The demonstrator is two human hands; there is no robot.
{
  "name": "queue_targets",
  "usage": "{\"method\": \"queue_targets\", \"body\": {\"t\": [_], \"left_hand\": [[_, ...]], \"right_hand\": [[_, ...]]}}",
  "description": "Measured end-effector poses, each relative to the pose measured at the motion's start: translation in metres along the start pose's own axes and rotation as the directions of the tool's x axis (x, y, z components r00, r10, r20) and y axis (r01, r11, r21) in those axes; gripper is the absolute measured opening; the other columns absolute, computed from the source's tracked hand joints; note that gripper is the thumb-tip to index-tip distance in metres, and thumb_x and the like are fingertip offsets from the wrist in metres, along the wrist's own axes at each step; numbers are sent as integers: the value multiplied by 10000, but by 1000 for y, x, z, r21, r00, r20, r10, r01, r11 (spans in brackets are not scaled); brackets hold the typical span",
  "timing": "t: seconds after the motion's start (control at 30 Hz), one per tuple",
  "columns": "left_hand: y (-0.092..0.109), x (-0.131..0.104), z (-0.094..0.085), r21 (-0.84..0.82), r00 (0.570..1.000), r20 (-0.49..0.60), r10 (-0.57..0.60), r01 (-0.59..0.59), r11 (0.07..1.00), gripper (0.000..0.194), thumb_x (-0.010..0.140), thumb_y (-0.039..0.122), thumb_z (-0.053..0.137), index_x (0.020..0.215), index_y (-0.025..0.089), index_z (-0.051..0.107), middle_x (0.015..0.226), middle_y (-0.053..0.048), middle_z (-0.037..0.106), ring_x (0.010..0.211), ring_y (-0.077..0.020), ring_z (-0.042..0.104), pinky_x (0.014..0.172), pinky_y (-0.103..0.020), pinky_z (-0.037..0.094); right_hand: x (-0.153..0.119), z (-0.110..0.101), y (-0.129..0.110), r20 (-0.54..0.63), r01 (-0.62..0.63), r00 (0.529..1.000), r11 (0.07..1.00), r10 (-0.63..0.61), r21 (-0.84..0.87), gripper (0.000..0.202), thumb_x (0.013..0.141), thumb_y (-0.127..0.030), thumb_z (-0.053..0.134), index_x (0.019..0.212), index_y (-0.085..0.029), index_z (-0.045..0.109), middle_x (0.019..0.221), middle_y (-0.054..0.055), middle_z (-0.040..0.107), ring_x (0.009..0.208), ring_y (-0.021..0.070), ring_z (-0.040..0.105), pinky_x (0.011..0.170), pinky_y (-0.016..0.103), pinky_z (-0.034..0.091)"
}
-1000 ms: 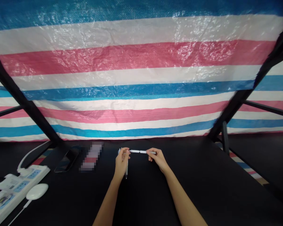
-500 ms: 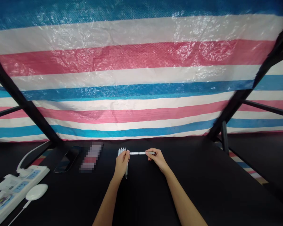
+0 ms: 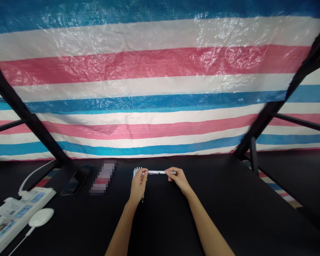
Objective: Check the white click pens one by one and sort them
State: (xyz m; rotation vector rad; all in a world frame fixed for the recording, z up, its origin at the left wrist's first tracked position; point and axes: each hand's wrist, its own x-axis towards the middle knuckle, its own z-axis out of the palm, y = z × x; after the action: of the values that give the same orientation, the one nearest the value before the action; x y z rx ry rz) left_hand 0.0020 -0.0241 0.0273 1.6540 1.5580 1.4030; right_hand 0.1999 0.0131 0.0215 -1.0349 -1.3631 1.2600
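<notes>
A slim white-and-silver pen [image 3: 157, 172] is held level between my two hands, just above the black table. My left hand [image 3: 138, 183] pinches its left end with thumb and fingers. At the other end, my right hand [image 3: 178, 178] grips the barrel, and the tip pokes out past the fingers. Several similar pens [image 3: 134, 172] lie side by side beneath and behind my left hand, which covers most of them. One pen tip [image 3: 143, 200] shows below that hand.
A dark phone [image 3: 76, 180] and a pixelated flat item [image 3: 103, 177] lie to the left. Nearer are a white power strip [image 3: 24, 213] with plugs and a white round device [image 3: 42, 217] on a cord. Black frame bars [image 3: 46, 138] and a striped sheet [image 3: 160, 124] stand behind.
My left fingers have shifted slightly upward on the pen's left end, and that end has risen a little. My right hand has barely moved.
</notes>
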Motion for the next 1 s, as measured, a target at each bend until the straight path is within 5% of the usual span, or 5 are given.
{"method": "queue_targets", "body": {"t": [0.13,0.33,0.73,1.0], "left_hand": [[0,0,-1,-19,999,-5,-45,45,999,375,864,483,347,818,193,580,728,-36,617,611,-164,559,614,-285,430],[1,-1,-2,69,998,-3,-61,61,996,476,841,555,357,521,206,402,471,30,370,492,-138,409,523,-265,295],[0,0,0,141,998,41,47,-53,989,308,861,416,337,667,214,467,605,0,489,593,-174,503,577,-277,366],[5,-2,-1,165,988,63,143,-152,974,288,879,391,337,768,209,531,741,-25,546,655,-165,523,647,-274,405]], "right_hand": [[0,1,-2,4,18,1000,1000,-18,9,366,629,-486,721,764,-148,685,497,-17,559,460,113,512,500,254,419],[-1,2,1,48,40,998,999,-40,-7,356,626,-472,727,790,-157,706,563,-4,586,491,123,540,522,267,451],[-2,1,-1,39,-20,999,1000,20,-12,356,646,-516,701,724,-169,677,476,-13,555,449,128,504,513,266,394],[-1,-4,3,94,-95,991,994,99,-55,477,768,-575,563,514,-172,572,323,-44,424,354,82,365,529,248,358]]}}
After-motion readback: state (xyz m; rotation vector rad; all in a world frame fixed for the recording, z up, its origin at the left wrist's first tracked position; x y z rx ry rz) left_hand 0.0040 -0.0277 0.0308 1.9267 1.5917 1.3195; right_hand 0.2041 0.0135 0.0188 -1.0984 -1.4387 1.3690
